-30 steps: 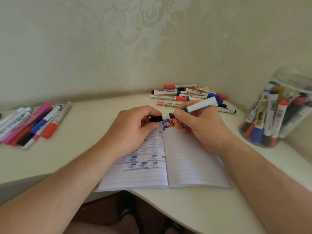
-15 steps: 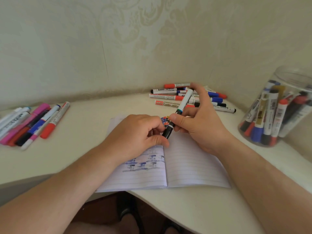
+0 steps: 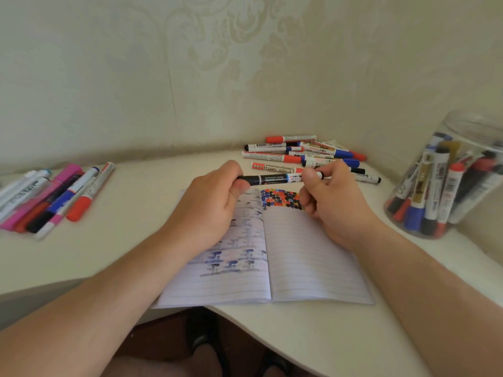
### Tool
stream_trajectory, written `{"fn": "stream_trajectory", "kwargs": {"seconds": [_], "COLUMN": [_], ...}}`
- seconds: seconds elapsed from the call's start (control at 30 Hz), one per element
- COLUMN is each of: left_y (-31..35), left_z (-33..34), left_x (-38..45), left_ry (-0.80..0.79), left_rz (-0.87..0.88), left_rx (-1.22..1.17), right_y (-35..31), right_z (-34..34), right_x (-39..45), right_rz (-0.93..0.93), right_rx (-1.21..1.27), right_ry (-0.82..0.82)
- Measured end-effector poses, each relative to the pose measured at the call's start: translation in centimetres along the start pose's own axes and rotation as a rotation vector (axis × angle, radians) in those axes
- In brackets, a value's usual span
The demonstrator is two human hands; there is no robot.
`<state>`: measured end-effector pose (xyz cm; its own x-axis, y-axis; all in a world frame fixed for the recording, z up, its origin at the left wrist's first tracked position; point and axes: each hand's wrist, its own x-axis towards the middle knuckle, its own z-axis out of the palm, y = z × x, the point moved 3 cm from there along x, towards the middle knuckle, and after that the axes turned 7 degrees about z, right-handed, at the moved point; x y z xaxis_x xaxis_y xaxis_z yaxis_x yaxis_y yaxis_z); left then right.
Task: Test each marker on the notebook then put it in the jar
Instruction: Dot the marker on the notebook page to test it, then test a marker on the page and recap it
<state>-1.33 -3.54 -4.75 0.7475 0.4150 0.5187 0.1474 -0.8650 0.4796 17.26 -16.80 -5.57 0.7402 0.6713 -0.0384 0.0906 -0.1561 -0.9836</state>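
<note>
An open lined notebook lies on the white desk, with colored test dots at the top of its right page. Above it I hold a black-capped marker level between both hands. My left hand grips the black cap end. My right hand pinches the white barrel end. The clear plastic jar stands at the right, holding several markers.
A pile of markers lies in the corner behind my hands. Another group of markers, pink, blue and red, lies at the left. The desk's curved front edge runs just below the notebook. Patterned walls close the corner.
The marker turned from tilted tip-down over the page to level between both hands. The black cap held by my left hand now sits on the marker's end.
</note>
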Motion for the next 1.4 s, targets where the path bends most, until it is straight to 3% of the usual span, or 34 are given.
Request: {"fn": "stream_trajectory", "kwargs": {"seconds": [0.37,0.57,0.67,0.87,1.0,1.4], "left_y": [0.5,0.1,-1.7,-9.0,-10.2,-8.9], "left_z": [1.6,0.9,-1.3,-11.4,-15.0,-14.5], "left_x": [0.0,0.1,-0.4,-4.7,-8.0,-7.3], "left_ry": [-0.271,-0.212,-0.224,-0.103,-0.139,-0.233], "left_rz": [0.075,0.046,0.012,-0.152,-0.21,-0.437], "left_rx": [0.046,0.094,0.195,0.618,0.842,0.946], "right_y": [-0.8,-1.7,-1.3,-1.7,-1.1,-1.2], "right_z": [-0.3,-1.8,-2.7,-4.6,-4.4,-4.4], "right_x": [0.4,-0.7,-1.0,0.0,0.5,0.0], "right_rz": [-0.061,-0.146,-0.136,-0.167,-0.136,-0.133], "right_rx": [0.082,-0.282,-0.579,-0.52,-0.492,-0.429], "right_ry": [0.063,0.163,0.089,0.151,0.126,0.148]}}
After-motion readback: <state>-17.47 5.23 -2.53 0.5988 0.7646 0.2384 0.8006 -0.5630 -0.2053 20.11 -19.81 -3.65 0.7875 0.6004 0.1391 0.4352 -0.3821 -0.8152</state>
